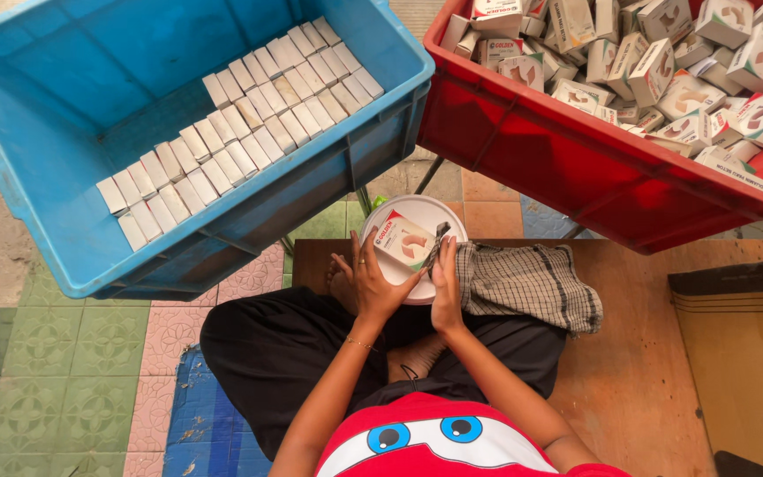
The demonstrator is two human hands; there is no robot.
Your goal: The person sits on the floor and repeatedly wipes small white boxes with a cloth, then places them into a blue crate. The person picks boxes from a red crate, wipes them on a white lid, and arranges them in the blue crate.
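Hands: left hand (374,281) and right hand (446,284) pinch small carton (404,240) | blue crate (19,159) edge near (left side)

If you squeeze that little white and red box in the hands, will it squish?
Probably yes. The small box looks like thin folded card, held lightly between the left hand and right hand, so it likely dents easily and weighs little. Its flat sides mean it shouldn't roll; similar boxes stand neatly in rows in the blue crate.
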